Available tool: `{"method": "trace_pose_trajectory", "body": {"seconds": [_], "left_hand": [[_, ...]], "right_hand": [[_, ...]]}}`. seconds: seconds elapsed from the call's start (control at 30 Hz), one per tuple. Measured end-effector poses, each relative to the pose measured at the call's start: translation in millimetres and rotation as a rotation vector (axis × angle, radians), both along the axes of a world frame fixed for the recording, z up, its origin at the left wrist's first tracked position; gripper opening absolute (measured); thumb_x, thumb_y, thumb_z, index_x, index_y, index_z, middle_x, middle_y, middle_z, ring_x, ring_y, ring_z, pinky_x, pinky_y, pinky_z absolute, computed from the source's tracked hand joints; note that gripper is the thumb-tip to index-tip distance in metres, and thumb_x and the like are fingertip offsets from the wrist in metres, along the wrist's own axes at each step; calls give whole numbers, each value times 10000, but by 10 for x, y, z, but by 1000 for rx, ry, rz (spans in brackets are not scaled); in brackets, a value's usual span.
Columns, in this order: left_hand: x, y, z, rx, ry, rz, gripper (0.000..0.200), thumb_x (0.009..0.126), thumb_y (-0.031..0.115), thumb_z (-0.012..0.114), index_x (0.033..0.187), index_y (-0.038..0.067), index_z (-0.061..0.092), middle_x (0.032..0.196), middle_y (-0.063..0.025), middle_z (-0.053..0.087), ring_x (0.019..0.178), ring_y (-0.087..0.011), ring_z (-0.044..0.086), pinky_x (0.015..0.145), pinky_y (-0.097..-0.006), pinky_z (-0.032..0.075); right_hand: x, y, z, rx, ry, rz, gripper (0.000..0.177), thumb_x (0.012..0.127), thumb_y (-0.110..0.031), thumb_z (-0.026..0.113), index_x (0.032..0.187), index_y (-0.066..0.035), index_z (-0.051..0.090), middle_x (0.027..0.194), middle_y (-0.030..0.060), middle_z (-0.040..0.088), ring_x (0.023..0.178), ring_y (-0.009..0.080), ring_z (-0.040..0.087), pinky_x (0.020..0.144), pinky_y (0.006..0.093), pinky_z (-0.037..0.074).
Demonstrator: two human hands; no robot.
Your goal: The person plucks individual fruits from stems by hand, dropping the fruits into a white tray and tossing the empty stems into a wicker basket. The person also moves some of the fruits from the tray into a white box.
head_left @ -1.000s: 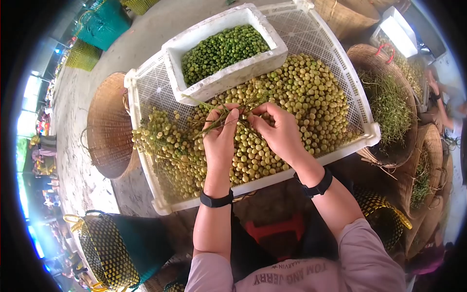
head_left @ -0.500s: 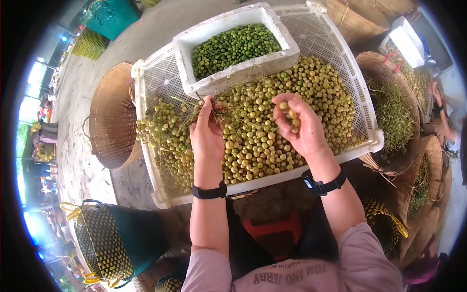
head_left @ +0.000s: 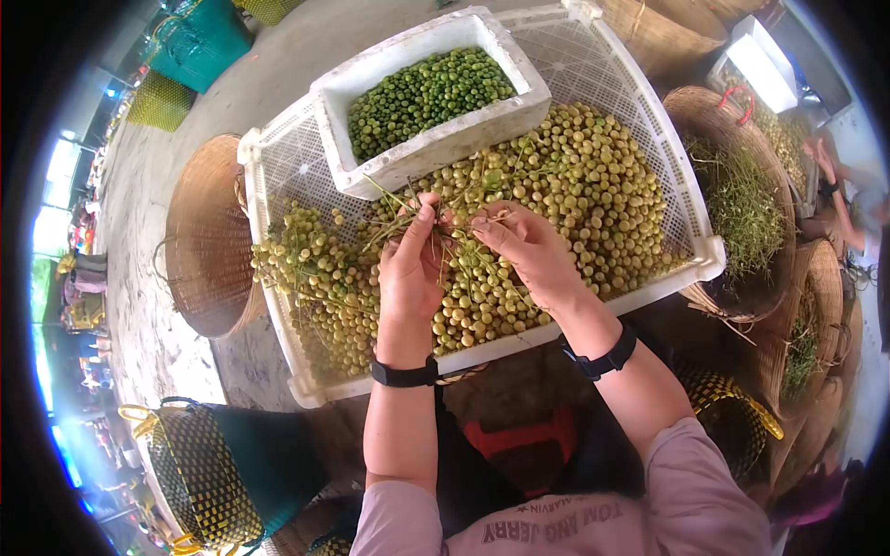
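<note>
My left hand [head_left: 413,269] is closed on a bunch of thin green-brown stems [head_left: 400,215] above the heap. Close to its right, my right hand [head_left: 527,248] has thumb and fingers pinched together beside the stems; what lies between them is too small to make out. Under both hands, yellow-green round fruits [head_left: 593,185] fill much of a white perforated tray [head_left: 278,153]. Stemmed fruit clusters [head_left: 301,246] lie at its left. A white foam box [head_left: 426,153] of small green fruits [head_left: 426,97] rests on the tray's far part.
An upright-woven brown basket [head_left: 209,241] stands left of the tray. At the right, another basket [head_left: 788,204] holds green stems [head_left: 737,208]. A yellow-black woven basket [head_left: 199,473] is at lower left, a red stool [head_left: 524,440] below. Another person's arm [head_left: 839,190] shows far right.
My right hand has moved left towards my left hand, its fingers now pinched; the fruits it held are no longer visible in it. The view has shifted slightly.
</note>
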State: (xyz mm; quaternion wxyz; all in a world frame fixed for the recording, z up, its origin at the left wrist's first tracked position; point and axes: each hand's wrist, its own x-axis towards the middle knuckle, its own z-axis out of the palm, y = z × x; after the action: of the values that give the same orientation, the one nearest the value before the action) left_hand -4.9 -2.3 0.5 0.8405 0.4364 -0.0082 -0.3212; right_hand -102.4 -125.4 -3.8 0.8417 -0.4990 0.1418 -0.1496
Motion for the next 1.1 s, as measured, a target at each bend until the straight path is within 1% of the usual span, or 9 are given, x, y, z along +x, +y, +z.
{"method": "trace_pose_trajectory", "body": {"seconds": [0.23, 0.37, 0.63, 0.73, 0.8, 0.87, 0.93, 0.97, 1.1], "left_hand": [[-24, -22, -3, -2, 19, -33, 221, 928, 124, 614, 1115, 5, 622, 1030, -32, 649, 889, -110, 611, 730, -228, 478], [-31, -19, 6, 16, 6, -59, 193, 938, 123, 597, 1091, 8, 616, 1016, -35, 646, 879, -112, 611, 760, -240, 494], [-15, -8, -10, -39, 204, -51, 237, 949, 191, 580, 1144, 55, 581, 959, -17, 621, 782, -110, 608, 691, -232, 505], [134, 60, -133, -385, 387, -149, 225, 957, 205, 562, 1152, 93, 561, 929, -6, 602, 751, -102, 592, 629, -217, 504], [160, 97, -90, -661, 532, -264, 120, 948, 145, 534, 968, 28, 549, 882, -44, 558, 780, -134, 558, 647, -242, 527], [174, 89, -100, -561, 519, -139, 119, 945, 152, 543, 987, 41, 556, 880, -43, 562, 776, -127, 558, 625, -230, 524], [180, 97, -116, -400, 463, -227, 127, 935, 143, 560, 1017, 45, 558, 882, -44, 566, 771, -118, 556, 622, -219, 520], [99, 55, -143, -228, 319, -103, 295, 933, 221, 589, 1178, 63, 548, 909, -14, 597, 810, -126, 567, 635, -250, 496], [0, 12, -8, -99, 282, -157, 317, 922, 209, 601, 1188, 49, 536, 895, -18, 601, 786, -125, 572, 628, -249, 496]], "right_hand": [[-18, 26, 8, 171, -27, 7, 174, 924, -119, 616, 1060, -17, 582, 961, -1, 628, 879, 43, 552, 788, 198, 439], [15, 47, -10, 127, -37, 13, 160, 896, -25, 582, 1056, -14, 590, 983, -6, 624, 886, 45, 544, 789, 201, 435], [26, 20, -29, 58, -60, 66, 113, 919, -69, 550, 1012, -24, 597, 926, -17, 596, 880, 65, 536, 780, 206, 433], [15, -45, -93, -18, -20, 43, 108, 918, -89, 553, 1003, -36, 595, 899, -11, 582, 869, 84, 524, 762, 206, 431], [20, -41, -63, -82, 35, 14, 106, 916, -97, 560, 1000, -42, 594, 889, -8, 574, 861, 93, 516, 747, 205, 430], [33, -8, 48, -413, 109, -177, 128, 906, -102, 572, 1020, -49, 594, 892, -9, 565, 837, 89, 498, 715, 208, 425], [37, -53, 20, -400, 106, -119, 176, 915, -150, 610, 1050, -39, 593, 931, -13, 573, 839, 74, 494, 704, 211, 427], [52, -41, -15, -251, 42, -97, 205, 920, -179, 622, 1066, -38, 594, 948, -15, 576, 847, 67, 498, 722, 212, 431], [79, 26, -36, 9, -83, -110, 243, 937, -229, 627, 1085, -38, 606, 972, -20, 603, 894, 54, 526, 791, 215, 430]]}}
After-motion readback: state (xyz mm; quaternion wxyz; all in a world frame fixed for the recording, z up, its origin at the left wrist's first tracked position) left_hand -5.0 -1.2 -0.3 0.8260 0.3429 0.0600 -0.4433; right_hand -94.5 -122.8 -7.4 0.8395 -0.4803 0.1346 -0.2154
